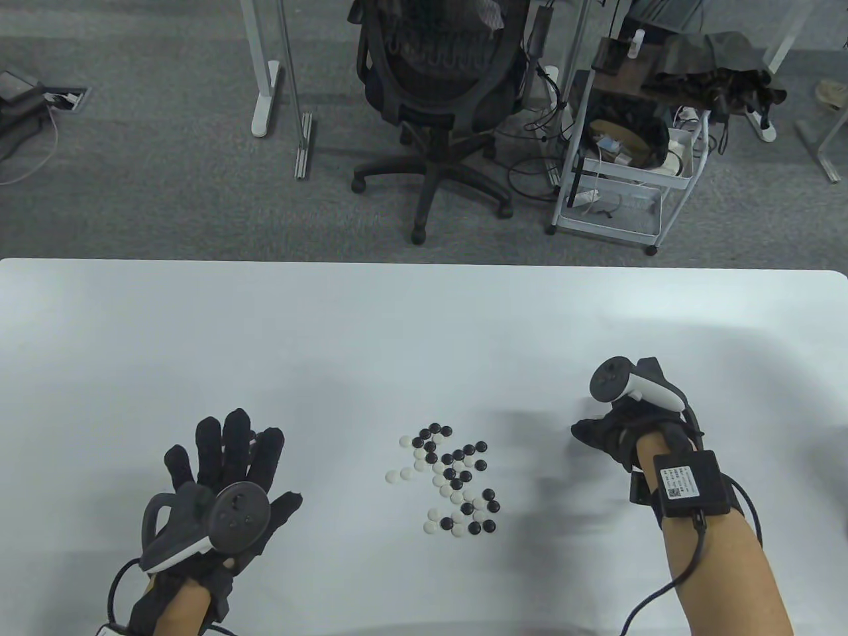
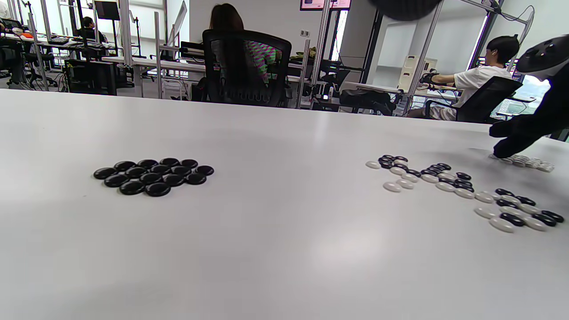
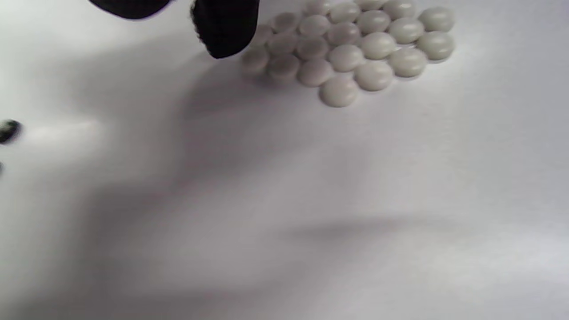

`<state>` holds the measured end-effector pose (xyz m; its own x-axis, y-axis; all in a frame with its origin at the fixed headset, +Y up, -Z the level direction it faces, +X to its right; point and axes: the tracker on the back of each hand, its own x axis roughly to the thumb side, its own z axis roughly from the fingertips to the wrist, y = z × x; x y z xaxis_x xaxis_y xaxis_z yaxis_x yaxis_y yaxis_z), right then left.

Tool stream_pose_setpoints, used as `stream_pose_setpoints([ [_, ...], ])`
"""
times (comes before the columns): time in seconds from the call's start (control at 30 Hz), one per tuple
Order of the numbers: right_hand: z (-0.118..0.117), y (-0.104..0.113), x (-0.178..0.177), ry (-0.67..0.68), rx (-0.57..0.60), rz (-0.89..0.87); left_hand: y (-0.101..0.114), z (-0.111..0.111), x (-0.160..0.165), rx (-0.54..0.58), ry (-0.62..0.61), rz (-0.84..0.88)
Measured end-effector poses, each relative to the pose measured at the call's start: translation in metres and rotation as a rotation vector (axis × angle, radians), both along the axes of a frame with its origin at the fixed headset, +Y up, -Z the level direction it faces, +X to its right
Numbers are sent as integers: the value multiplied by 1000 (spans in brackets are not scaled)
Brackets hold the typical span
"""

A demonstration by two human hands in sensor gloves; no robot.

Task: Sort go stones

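On the white table [image 1: 424, 318] a mixed pile [image 1: 455, 478] of black and white Go stones lies loose between the two hands, nearer the near edge than the far one. No bowl or tray shows; the stones lie straight on the tabletop in three groups. The left wrist view shows a tight black cluster [image 2: 154, 177] well to the left of the mixed pile. The right wrist view shows a tight white cluster [image 3: 355, 49] to the right, under the right hand

The left hand [image 1: 222, 493] is left of the mixed pile, fingers spread and straight, holding nothing; whether it touches the table cannot be told. The right hand [image 1: 619, 430] is right of the pile, its fingers pointing down toward the white cluster; one fingertip [image 3: 225, 29] hangs just beside the nearest white stones. Whether it pinches a stone cannot be told

A black box [image 1: 692, 482] strapped on the right wrist carries a white label with a small code, its print too small to read. Beyond the table stand an office chair [image 1: 434, 99] and a white cart [image 1: 623, 165]
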<state>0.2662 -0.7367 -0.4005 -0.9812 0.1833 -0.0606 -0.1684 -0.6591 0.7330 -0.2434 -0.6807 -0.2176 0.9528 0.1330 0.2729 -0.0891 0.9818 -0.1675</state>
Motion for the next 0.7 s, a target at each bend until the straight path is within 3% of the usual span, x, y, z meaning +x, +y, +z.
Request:
stream_pose_setpoints([
  [0.17, 14, 18, -34, 122, -5, -53, 0, -1, 0, -4, 2, -1],
  [0.3, 37, 25, -78, 302, -13, -76, 0, -1, 1, -4, 0, -6],
  [0.47, 74, 17, -134, 523, -44, -76, 0, -1, 1, 0, -2, -7],
  [0.7, 100, 0, -184, 677, -85, -73, -1, 0, 2, 6, -10, -4],
])
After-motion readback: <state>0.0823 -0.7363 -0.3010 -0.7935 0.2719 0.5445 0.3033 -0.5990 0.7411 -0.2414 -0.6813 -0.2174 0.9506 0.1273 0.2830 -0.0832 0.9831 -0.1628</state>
